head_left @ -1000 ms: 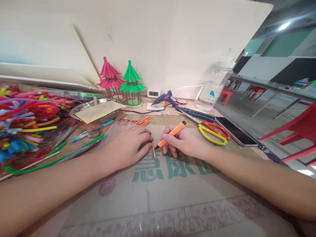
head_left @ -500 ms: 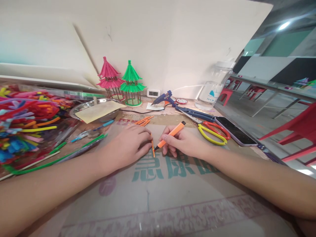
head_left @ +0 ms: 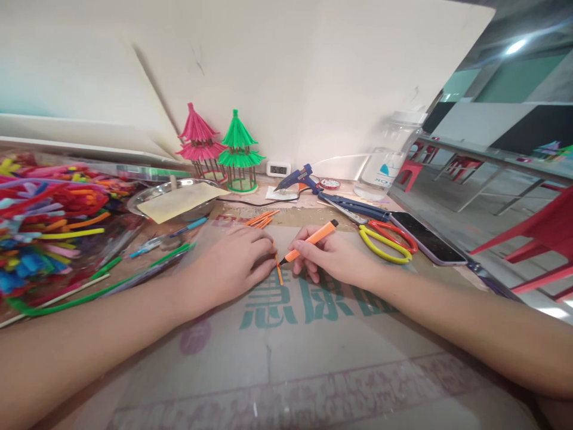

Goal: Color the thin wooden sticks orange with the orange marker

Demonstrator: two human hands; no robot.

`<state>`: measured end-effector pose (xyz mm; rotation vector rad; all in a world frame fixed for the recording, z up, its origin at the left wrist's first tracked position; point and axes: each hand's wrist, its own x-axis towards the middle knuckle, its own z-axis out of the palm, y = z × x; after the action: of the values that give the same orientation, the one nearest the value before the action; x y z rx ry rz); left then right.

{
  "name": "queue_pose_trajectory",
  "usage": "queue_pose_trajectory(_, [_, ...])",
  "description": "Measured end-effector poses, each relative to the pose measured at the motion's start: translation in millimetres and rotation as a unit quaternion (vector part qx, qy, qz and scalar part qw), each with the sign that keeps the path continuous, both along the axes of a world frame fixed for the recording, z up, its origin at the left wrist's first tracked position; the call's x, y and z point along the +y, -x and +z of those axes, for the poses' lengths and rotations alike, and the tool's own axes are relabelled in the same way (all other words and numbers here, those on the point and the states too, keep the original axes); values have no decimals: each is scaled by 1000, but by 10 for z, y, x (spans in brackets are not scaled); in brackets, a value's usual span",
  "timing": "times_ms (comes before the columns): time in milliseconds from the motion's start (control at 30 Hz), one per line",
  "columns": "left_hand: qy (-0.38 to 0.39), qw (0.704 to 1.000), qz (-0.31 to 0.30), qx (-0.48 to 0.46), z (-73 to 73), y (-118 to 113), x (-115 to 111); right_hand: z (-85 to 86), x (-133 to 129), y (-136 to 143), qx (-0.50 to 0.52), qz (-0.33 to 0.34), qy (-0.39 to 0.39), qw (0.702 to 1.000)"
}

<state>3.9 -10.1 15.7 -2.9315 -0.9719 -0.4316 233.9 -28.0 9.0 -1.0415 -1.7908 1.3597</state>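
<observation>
An orange marker (head_left: 312, 240) with a black end is gripped in my right hand (head_left: 323, 255), its dark tip touching or just beside a thin orange stick (head_left: 280, 275). The stick lies on the printed cardboard sheet (head_left: 268, 358), and its upper part runs under the fingertips of my left hand (head_left: 237, 260). Those fingers are bent and pressed down on it, palm toward the sheet. Just beyond my left hand lies a small pile of similar orange sticks (head_left: 263, 220).
Scissors (head_left: 385, 242) and a phone (head_left: 427, 239) lie at the right, near a bottle (head_left: 385, 161). A glue gun (head_left: 298, 178), clock (head_left: 278, 169), green pagoda (head_left: 242, 156) and pink pagoda (head_left: 200, 143) stand behind. Left are a metal bowl (head_left: 201, 209) and pipe cleaners (head_left: 40, 221).
The marker's tip has moved a little up and left along the orange stick, toward my left fingertips. My left hand has barely moved.
</observation>
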Motion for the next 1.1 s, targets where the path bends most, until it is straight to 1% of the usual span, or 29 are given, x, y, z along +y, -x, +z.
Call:
queue_pose_trajectory(67, [-1, 1000, -3, -1, -2, 0, 6, 11, 2, -1, 0, 6, 10, 1000])
queue_pose_trajectory(233, [-3, 1000, -9, -1, -18, 12, 19, 25, -3, -20, -14, 49, 31, 998])
queue_pose_trajectory(400, [-6, 1000, -8, -5, -30, 32, 20, -2, 0, -12, 5, 9, 17, 1000])
queue_pose_trajectory(633, [-1, 1000, -16, -10, -26, 17, 24, 24, 6, -20, -6, 54, 30, 998])
queue_pose_trajectory(1100, [-2, 1000, -18, -14, -36, 28, 12, 36, -8, -25, -8, 53, 31, 998])
